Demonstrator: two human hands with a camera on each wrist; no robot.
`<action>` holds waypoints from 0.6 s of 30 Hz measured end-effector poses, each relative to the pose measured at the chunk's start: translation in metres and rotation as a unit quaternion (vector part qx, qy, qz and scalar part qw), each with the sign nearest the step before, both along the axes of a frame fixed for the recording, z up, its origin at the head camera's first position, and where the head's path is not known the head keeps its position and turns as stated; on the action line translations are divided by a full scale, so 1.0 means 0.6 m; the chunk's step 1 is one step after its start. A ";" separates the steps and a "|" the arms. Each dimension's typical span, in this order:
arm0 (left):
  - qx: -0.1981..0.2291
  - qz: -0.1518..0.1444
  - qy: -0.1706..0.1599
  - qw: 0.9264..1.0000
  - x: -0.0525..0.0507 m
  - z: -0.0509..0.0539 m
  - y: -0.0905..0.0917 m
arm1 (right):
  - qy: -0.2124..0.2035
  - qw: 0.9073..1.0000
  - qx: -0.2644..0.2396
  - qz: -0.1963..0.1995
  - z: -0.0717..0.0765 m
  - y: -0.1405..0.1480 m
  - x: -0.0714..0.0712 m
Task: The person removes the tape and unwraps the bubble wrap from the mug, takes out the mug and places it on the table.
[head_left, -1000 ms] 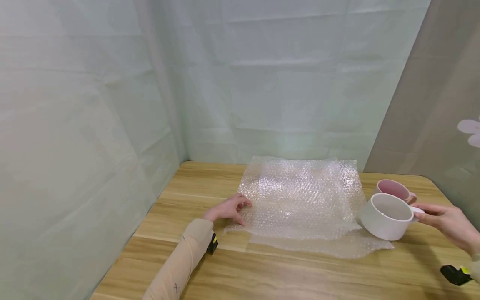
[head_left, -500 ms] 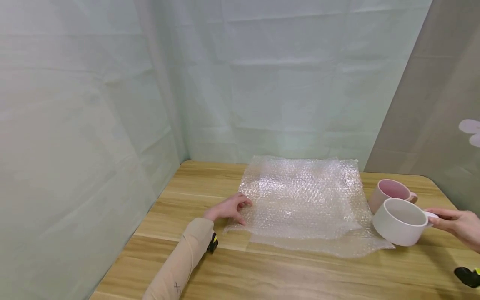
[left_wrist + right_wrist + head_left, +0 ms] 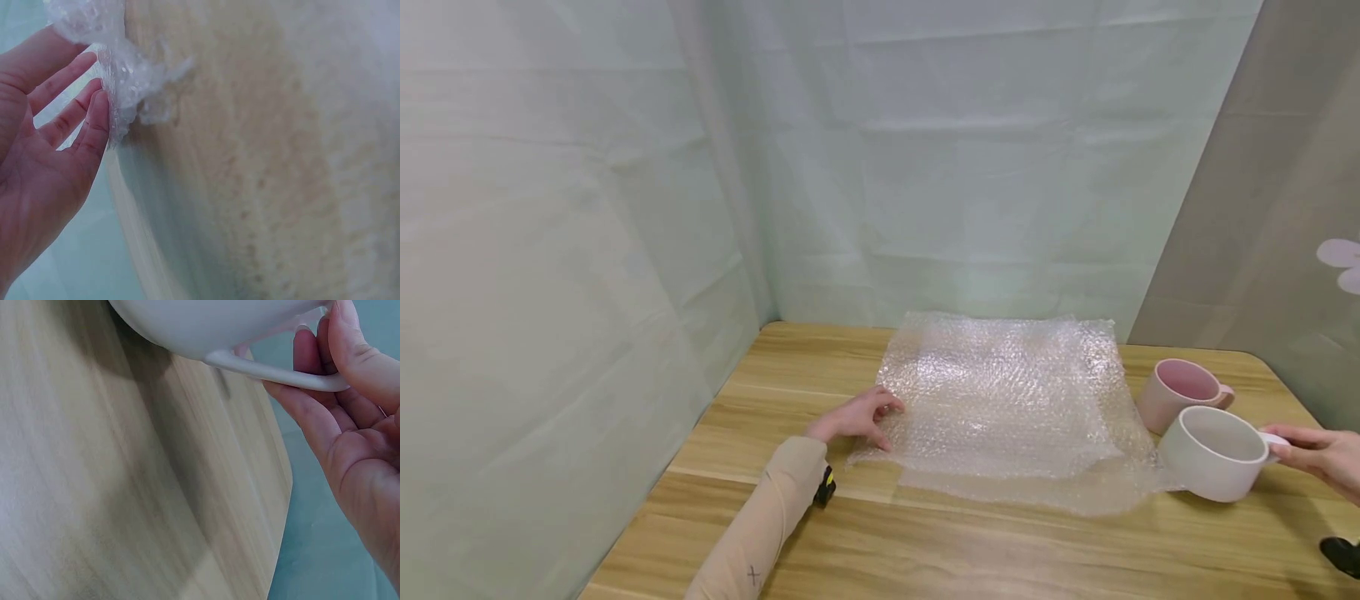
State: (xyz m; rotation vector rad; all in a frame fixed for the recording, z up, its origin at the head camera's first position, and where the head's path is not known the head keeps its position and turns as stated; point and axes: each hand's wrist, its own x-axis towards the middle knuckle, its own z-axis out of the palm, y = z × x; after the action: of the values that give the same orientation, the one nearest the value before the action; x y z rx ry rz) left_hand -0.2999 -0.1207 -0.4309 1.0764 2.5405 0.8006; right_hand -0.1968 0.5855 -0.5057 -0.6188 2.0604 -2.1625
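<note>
My right hand (image 3: 1324,457) pinches the handle of a wide white mug (image 3: 1213,467) at the right of the table. The right wrist view shows thumb and fingers around that handle (image 3: 287,376). Whether the mug's base touches the table is hard to tell. Overlapping sheets of bubble wrap (image 3: 992,400) lie flat in the middle, a corner reaching the mug's left side. At their left edge rests my left hand (image 3: 859,417), its fingers loosely bent and touching the wrap; in the left wrist view the fingers lie against the crumpled wrap edge (image 3: 134,81).
Just behind the white mug stands a pink mug (image 3: 1183,390), handle to the right. The wooden table (image 3: 970,550) ends at pale cloth hangings (image 3: 962,183) at the back and both sides.
The right hand has drawn the white mug rightward and toward the front, off most of the bubble wrap and away from the pink mug. My left hand has stayed still.
</note>
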 end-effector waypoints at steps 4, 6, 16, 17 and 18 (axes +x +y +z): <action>-0.004 0.002 -0.001 1.000 0.001 0.001 0.000 | -0.001 0.999 -0.008 0.032 0.034 -0.032 0.020; 0.000 0.000 -0.001 1.000 0.002 0.002 0.000 | -0.004 0.999 -0.020 0.041 0.053 -0.052 0.031; 0.004 -0.003 0.003 1.000 0.003 0.001 -0.001 | -0.007 0.998 -0.041 0.043 0.089 -0.090 0.051; 0.004 -0.003 0.003 1.000 0.003 0.002 -0.001 | -0.011 0.998 -0.043 0.042 0.091 -0.093 0.052; 0.004 -0.002 0.001 1.000 0.004 0.002 -0.001 | -0.013 0.998 -0.047 0.043 0.091 -0.094 0.052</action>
State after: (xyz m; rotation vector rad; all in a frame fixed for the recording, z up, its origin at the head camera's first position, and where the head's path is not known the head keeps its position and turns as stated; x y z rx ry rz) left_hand -0.2978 -0.1213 -0.4295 1.0849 2.5387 0.8104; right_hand -0.1656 0.5292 -0.4509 -0.6743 1.8919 -2.2162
